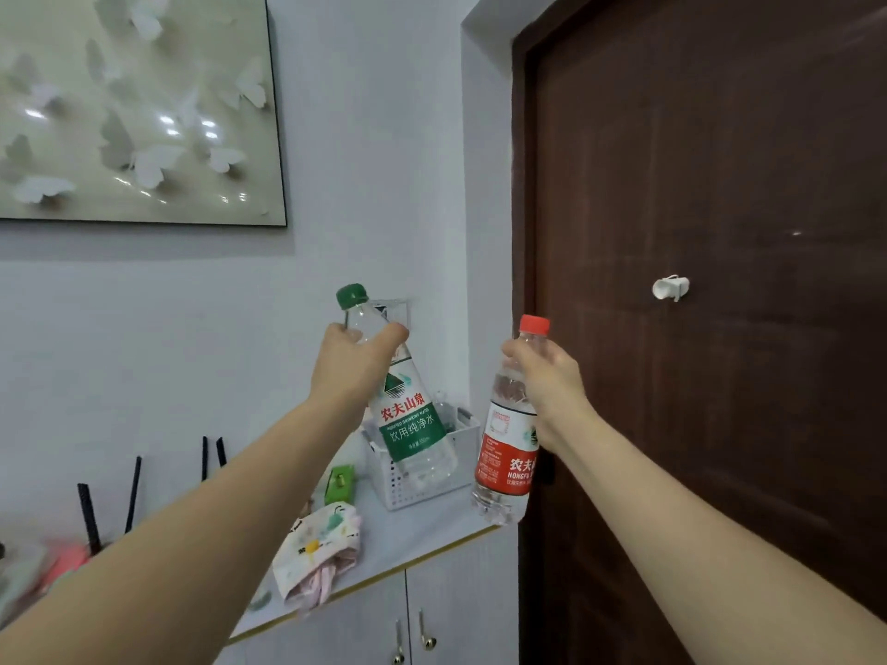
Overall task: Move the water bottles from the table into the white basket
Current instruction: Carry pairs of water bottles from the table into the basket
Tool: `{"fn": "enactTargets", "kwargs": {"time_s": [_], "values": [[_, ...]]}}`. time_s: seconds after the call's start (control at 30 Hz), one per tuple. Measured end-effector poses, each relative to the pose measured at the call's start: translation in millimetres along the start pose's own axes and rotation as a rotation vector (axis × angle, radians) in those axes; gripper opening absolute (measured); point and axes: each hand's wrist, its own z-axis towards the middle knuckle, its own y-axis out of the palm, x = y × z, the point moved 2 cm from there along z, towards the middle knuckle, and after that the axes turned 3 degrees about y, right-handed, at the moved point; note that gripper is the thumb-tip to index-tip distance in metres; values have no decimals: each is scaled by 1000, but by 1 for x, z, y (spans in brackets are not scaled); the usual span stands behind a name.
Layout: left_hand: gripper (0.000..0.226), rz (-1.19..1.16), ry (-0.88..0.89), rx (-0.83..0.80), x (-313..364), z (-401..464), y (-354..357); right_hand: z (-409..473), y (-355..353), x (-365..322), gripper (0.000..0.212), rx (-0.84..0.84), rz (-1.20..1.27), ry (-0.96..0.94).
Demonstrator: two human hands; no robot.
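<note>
1. Head view: left hand is wrapped around the neck of the green-label bottle, held tilted over the white basket at the far right of the table.
2. Right hand grips the red-label bottle just right of the basket, over the table's edge. If that grip slips, it'll probably miss the basket and hit the floor.
3. There seems to be a bottle in there already, so dropping both in could jam or tip it.

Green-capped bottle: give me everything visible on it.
The green-capped bottle is clear plastic with a green screw cap and a white-and-green label printed with red Chinese characters. It is held in the air, tilted with the cap leaning left, and its base hangs in front of the white basket, not visibly inside. The left hand grips its neck and shoulder below the cap. The contents cannot be judged.
</note>
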Motion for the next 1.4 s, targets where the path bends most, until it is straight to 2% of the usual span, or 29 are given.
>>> {"fn": "enactTargets", "kwargs": {"time_s": [0.23,0.37,0.6,0.87,1.03,1.17,1.4], "values": [[61,-176,-6,112,-64,126,3,121,44,63,32,66,78,2],[51,-301,-62,77,-92,205,18,188,70,88,19,130,76,-38],[55,-308,-69,-9,-152,292,83,283,79,139,13,221,43,-36],[67,-71,-1,-137,-222,347,158,382,77,206,11,186,55,3],[52,10,40,-196,-269,370,195,432,71,265,13,60,27,79],[43,183,65,-289,-320,380,216,460,55,309,21,7,37,165],[40,388,-17,-427,-390,396,246,495,46,370,20,-63,-62,265]]}}
